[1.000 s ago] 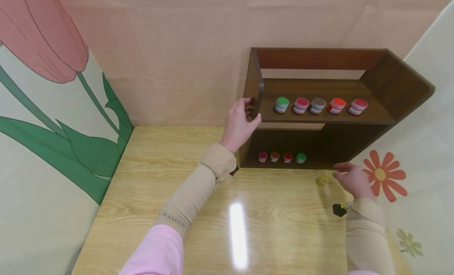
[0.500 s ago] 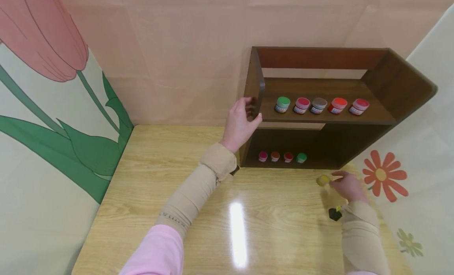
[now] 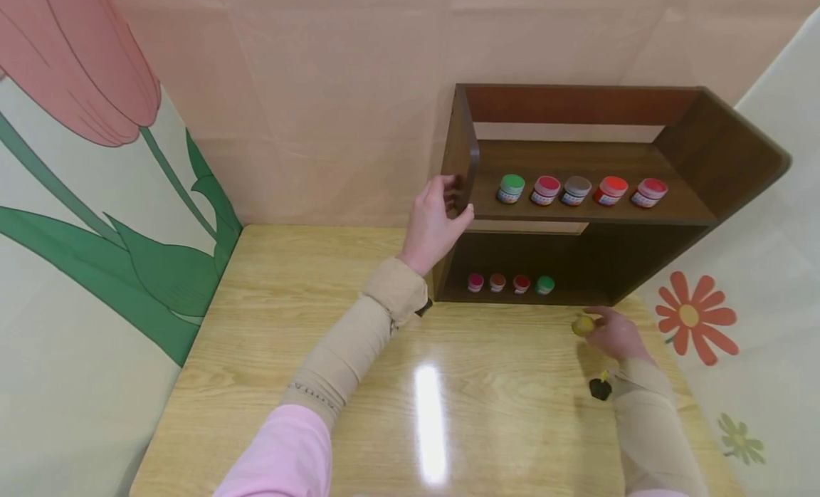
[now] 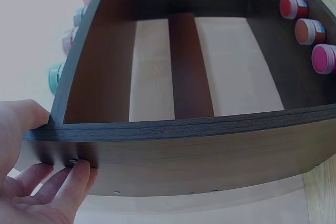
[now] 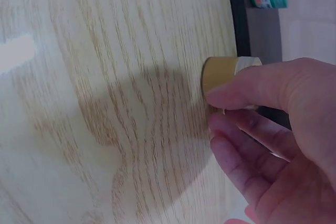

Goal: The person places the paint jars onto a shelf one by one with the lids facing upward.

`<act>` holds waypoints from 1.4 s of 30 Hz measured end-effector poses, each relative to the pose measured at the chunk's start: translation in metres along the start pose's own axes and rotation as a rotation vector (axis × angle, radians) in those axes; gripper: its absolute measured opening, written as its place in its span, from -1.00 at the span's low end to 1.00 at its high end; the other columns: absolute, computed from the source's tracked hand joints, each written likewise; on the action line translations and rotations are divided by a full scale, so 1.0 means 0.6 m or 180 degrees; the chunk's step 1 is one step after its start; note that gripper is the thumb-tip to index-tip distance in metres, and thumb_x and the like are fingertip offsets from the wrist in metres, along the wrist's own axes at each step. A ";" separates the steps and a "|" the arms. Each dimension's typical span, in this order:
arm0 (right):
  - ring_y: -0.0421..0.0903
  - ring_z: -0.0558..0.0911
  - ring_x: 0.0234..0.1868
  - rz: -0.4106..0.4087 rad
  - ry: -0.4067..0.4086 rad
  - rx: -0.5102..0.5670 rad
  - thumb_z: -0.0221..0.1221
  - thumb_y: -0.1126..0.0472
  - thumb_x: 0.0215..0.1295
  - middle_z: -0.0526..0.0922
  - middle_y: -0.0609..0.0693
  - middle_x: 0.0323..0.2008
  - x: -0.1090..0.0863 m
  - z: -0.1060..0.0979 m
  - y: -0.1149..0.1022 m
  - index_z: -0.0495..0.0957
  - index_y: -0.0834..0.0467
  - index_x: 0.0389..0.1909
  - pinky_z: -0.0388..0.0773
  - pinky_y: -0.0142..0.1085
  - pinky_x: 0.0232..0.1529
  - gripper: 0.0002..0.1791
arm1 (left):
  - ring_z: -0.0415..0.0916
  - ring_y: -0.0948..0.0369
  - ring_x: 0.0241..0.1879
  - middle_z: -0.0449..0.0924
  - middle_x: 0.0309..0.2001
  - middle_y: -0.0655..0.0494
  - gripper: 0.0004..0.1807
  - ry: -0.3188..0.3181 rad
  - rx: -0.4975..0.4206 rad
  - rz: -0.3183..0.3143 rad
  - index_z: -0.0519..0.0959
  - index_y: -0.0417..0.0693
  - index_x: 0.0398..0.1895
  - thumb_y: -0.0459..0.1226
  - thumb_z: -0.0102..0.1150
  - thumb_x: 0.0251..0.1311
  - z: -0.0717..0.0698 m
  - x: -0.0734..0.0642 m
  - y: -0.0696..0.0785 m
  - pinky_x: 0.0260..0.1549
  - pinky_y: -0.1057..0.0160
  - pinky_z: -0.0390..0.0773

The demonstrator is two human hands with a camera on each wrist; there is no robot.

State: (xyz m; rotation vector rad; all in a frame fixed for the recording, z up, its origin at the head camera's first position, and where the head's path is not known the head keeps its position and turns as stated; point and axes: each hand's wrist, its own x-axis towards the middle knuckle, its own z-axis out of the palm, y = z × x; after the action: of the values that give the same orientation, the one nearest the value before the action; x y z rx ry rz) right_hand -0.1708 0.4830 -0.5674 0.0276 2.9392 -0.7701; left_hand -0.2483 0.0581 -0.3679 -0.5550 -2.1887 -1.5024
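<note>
In the head view a dark wooden shelf unit (image 3: 461,155) stands at the back right. My left hand (image 3: 434,223) holds its left side panel, thumb on the front edge and fingers against the outer face, as the left wrist view (image 4: 47,174) shows. On the table in front of the unit is a small yellow paint jar (image 3: 582,326). My right hand (image 3: 616,335) is at its right side. Seen from the right wrist, the thumb of that hand (image 5: 294,124) lies over the jar (image 5: 220,69) with the other fingers curled below; their contact is partly hidden.
Several paint jars (image 3: 577,191) stand in a row on the upper shelf. The lower shelf bears another row, ending in a green jar (image 3: 544,285) on the right. A fabric wall (image 3: 756,269) with flowers borders the table (image 3: 506,390) on the right.
My right hand has moved left to the yellow paint jar, and its fingers have come round the jar's side. The left hand stays on the shelf panel. The jars have not visibly moved.
</note>
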 end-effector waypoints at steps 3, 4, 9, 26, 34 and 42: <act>0.33 0.60 -0.13 -0.0070 -0.0034 -0.0045 0.31 0.15 0.31 0.60 0.49 -0.06 0.007 0.002 -0.003 0.49 0.34 0.23 0.60 0.10 -0.20 -0.45 | 0.64 0.07 0.00 0.55 0.07 -0.16 -0.51 -0.0010 0.0002 -0.0026 0.45 -0.37 0.15 -0.43 0.38 0.19 0.000 0.000 0.000 -0.06 0.52 0.58; 0.32 0.61 -0.14 -0.0104 -0.0016 -0.0064 0.31 0.14 0.31 0.61 0.48 -0.07 0.009 0.003 -0.004 0.51 0.33 0.22 0.60 0.11 -0.20 -0.47 | 0.64 0.07 0.00 0.54 0.08 -0.16 -0.51 -0.0022 0.0004 -0.0036 0.45 -0.37 0.15 -0.43 0.37 0.19 -0.001 0.000 0.000 -0.06 0.53 0.58; 0.12 0.55 -0.37 -0.0243 0.0036 -0.0218 0.31 0.24 0.19 0.64 0.22 -0.32 0.022 0.010 0.004 0.64 0.26 0.06 0.52 -0.06 -0.38 -0.60 | 0.62 0.08 0.01 0.53 0.09 -0.15 -0.52 -0.0072 0.0000 -0.0022 0.43 -0.36 0.16 -0.41 0.36 0.22 -0.002 0.001 -0.001 -0.04 0.54 0.56; 0.06 0.46 -0.44 -0.0327 -0.0054 -0.0375 0.28 0.35 0.00 0.59 0.08 -0.43 0.033 0.012 0.013 0.71 0.21 -0.09 0.47 -0.10 -0.45 -0.64 | 0.62 0.08 0.02 0.52 0.09 -0.16 -0.51 -0.0080 -0.0047 -0.0005 0.42 -0.38 0.16 -0.44 0.35 0.21 0.000 0.000 -0.003 -0.04 0.54 0.56; 0.07 0.48 -0.37 -0.0227 -0.0020 -0.0324 0.39 0.25 0.04 0.59 0.09 -0.37 0.033 -0.003 0.009 0.74 0.17 -0.16 0.45 -0.17 -0.42 -0.71 | 0.62 0.09 0.02 0.53 0.09 -0.16 -0.51 -0.0089 -0.0029 -0.0017 0.42 -0.37 0.17 -0.43 0.36 0.21 0.002 0.002 -0.002 -0.03 0.55 0.55; 0.09 0.54 -0.33 -0.0050 -0.0114 -0.0372 0.48 0.02 0.08 0.64 0.13 -0.34 0.033 -0.018 0.006 0.74 0.25 -0.12 0.52 -0.15 -0.43 -0.56 | 0.62 0.07 0.02 0.52 0.08 -0.16 -0.52 -0.0078 -0.0039 0.0001 0.42 -0.37 0.16 -0.42 0.35 0.22 0.001 0.002 -0.005 -0.03 0.55 0.54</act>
State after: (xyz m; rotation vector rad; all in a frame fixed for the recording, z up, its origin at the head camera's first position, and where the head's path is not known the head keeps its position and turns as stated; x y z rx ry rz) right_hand -0.1915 0.4910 -0.5620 -0.0183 2.9480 -0.5931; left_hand -0.2509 0.0580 -0.3695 -0.5809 -2.1990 -1.5176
